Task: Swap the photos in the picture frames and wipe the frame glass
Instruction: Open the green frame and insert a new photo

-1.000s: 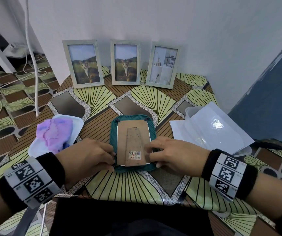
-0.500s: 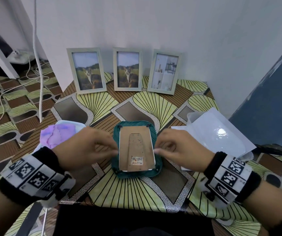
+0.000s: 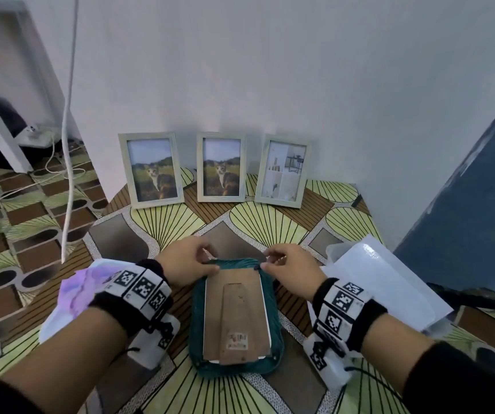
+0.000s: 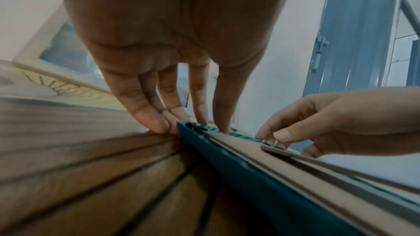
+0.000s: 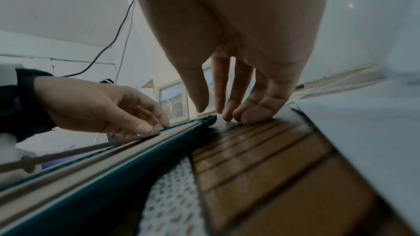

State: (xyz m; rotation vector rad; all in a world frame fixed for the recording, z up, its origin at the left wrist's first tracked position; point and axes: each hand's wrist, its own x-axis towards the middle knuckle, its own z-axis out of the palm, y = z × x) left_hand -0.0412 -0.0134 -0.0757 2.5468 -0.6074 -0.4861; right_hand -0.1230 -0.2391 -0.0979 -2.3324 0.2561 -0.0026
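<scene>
A picture frame [image 3: 234,309] lies face down, its brown backing and stand up, in a teal tray [image 3: 276,324] at the middle of the table. My left hand [image 3: 207,259] is at the frame's far left corner. In the left wrist view its fingertips [image 4: 159,125] touch the table and the tray [image 4: 227,159] corner, thumb on the backing. My right hand [image 3: 265,262] is at the far right corner, fingers [image 5: 252,116] on the table beside the tray [image 5: 113,186], thumb hanging free. Neither hand holds anything.
Three frames lean on the wall: two cat photos [image 3: 152,170] [image 3: 221,167] and an interior photo [image 3: 282,171]. A purple cloth [image 3: 82,291] lies on a white plate at left. White plastic sheets and a container [image 3: 374,282] lie at right. A white cable [image 3: 68,144] hangs at left.
Both hands have slid from the near sides of the face-down frame up to its far corners. The frame and tray stay in place.
</scene>
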